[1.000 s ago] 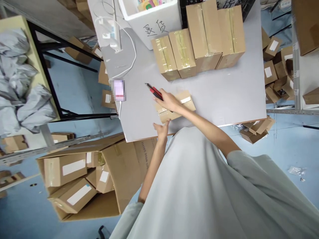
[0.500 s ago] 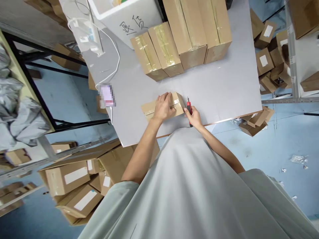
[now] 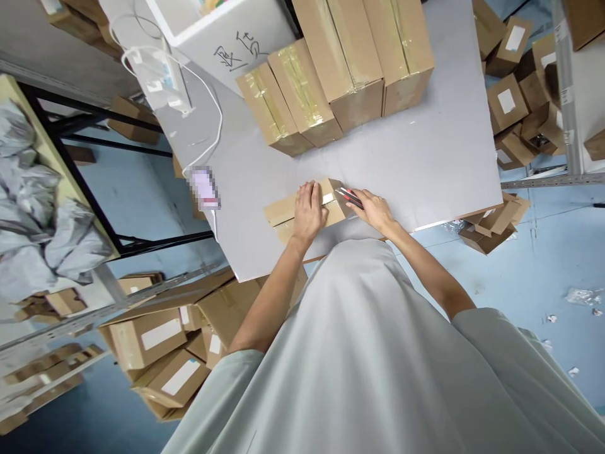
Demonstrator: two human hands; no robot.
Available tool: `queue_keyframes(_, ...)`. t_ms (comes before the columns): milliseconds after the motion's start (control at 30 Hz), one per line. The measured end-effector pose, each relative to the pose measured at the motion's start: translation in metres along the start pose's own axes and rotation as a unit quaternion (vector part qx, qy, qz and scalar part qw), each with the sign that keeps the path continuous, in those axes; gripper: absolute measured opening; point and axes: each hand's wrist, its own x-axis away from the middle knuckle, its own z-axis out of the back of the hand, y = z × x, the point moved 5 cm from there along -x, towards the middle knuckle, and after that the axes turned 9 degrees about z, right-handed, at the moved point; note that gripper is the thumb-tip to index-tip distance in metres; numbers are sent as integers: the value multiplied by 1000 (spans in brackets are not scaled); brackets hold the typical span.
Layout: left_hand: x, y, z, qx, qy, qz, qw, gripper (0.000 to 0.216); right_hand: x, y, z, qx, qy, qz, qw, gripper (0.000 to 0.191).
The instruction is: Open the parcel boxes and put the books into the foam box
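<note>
A small taped cardboard box point(image 3: 282, 214) lies near the front edge of the grey table point(image 3: 425, 164). My left hand point(image 3: 309, 211) lies flat on top of it, fingers stretched out and pressing down. My right hand point(image 3: 375, 209) is closed round a red and black utility knife point(image 3: 350, 197). The knife's tip points at the box's right end and touches or nearly touches it.
Several taller taped boxes point(image 3: 331, 69) stand in a row at the back of the table beside a white foam crate point(image 3: 227, 38). A phone point(image 3: 204, 188) on a white cable lies at the left edge. Labelled boxes fill the floor left and right.
My left hand went from the box's front edge to flat on its top. My right hand carried the knife from the box's left side round to its right end.
</note>
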Motion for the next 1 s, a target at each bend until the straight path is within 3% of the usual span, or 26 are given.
queue_keyframes(300, -1, 7, 7, 27, -15, 46, 998, 79, -9, -2, 2, 44, -30, 39, 998, 62)
queue_keyframes(600, -5, 8, 9, 24, -26, 46, 998, 78, -18, -5, 18, 65, -58, 72, 994, 55)
queue_keyframes(1000, 0, 13, 11, 23, -39, 39, 998, 75, 26, -4, 9, 71, -103, 77, 989, 52)
